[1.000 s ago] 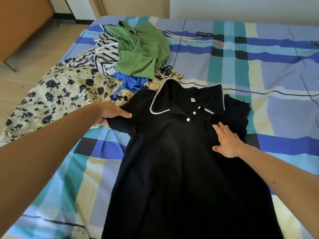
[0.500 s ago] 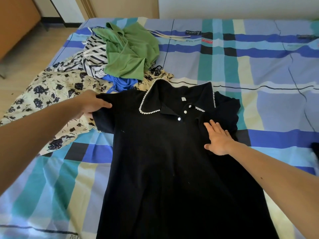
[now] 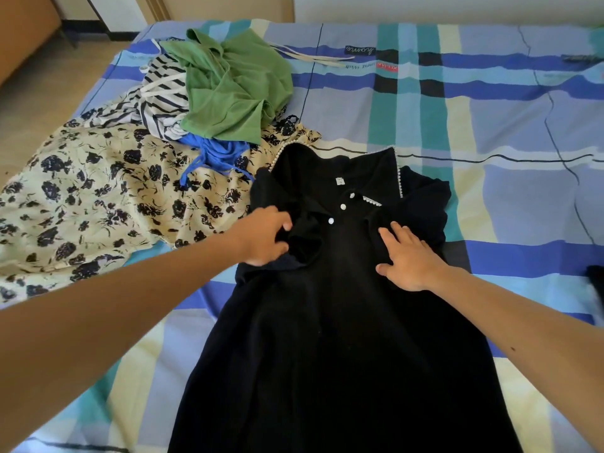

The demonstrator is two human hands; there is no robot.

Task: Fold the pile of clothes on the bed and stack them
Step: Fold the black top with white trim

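Left hand [image 3: 266, 235] pinching black dress [image 3: 327, 338] sleeve, folded inward | right hand [image 3: 408, 256] flat, fingers spread, pressing dress

Home bedroom, plaid-sheeted bed [image 3: 490, 125], clothes pile [image 3: 228, 89]

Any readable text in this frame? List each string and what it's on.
"home": upside-down script on a dark patch printed on the bed sheet.
Pale script line on the sheet's blue stripe: upside down; the word "Wish" shows, the rest is too blurred to read.
Red patch on the sheet: white letters, too small to read.
White neck tag inside the black dress: too small to read.
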